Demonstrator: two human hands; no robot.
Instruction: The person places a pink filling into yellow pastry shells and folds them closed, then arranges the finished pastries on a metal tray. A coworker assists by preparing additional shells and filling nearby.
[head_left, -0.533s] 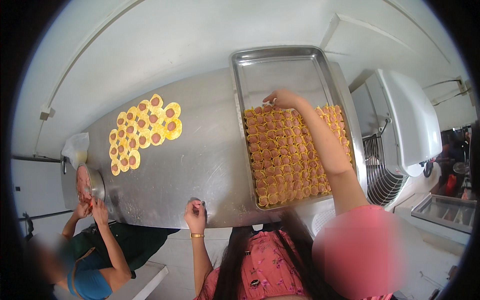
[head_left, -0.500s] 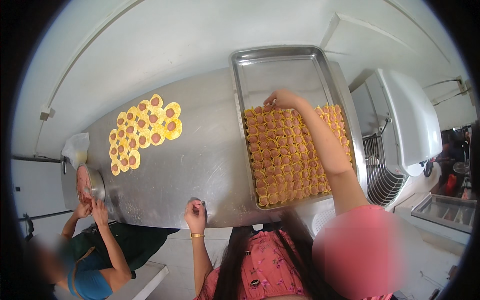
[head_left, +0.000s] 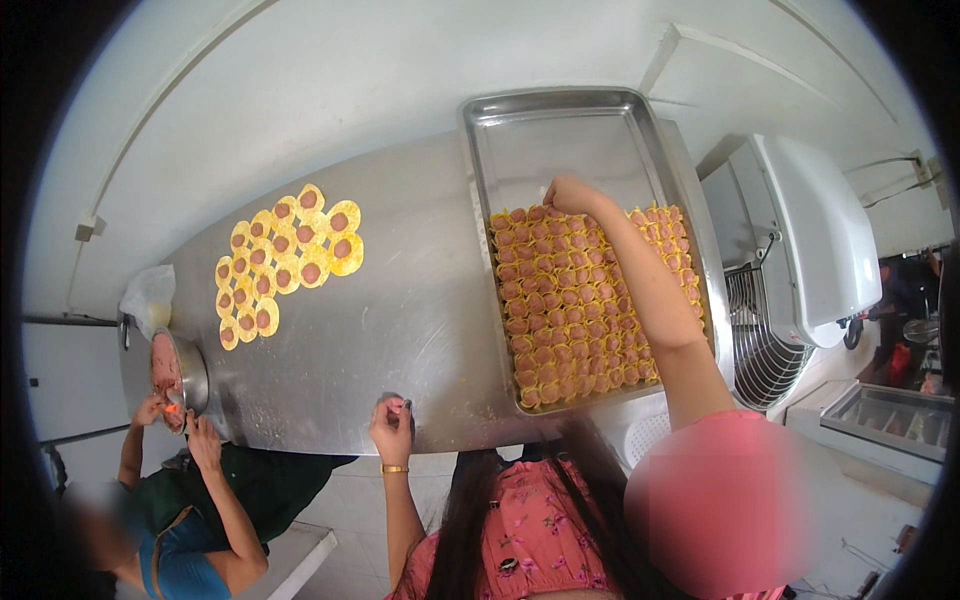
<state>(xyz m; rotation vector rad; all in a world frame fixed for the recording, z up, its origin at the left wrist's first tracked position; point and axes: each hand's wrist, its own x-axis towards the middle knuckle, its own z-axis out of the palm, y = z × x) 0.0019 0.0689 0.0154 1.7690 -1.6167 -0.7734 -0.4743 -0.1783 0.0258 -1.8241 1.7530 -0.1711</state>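
Through the head view I take the large rectangular silver metal tray (head_left: pixel 555 150) as my landmark; it lies on the long grey stainless-steel bench (head_left: pixel 340 370). Within its near part I see tight rows of small round pink-meat dumplings in frilled yellow wrappers (head_left: pixel 565 300), while its far part is bare metal.

My right hand (head_left: pixel 574 195) is over the tray, at the far edge of the rows, fingers pointing down. Its fingertips are mostly hidden from me, so I cannot tell whether the grip is on a dumpling. My left hand (head_left: pixel 392 425), with a gold band (head_left: pixel 395 469) at the wrist, is left of the tray's near corner, by the bench edge. Its fingers are curled in; whether that grip holds anything I cannot tell.

Well left of the tray I find flat yellow wrapper rounds (head_left: pixel 350 264) topped with pink meat balls (head_left: pixel 281 243). Farther left, a co-worker's hands (head_left: pixel 205 440) are at a round silver metal bowl (head_left: pixel 195 375) of pink filling (head_left: pixel 166 360).
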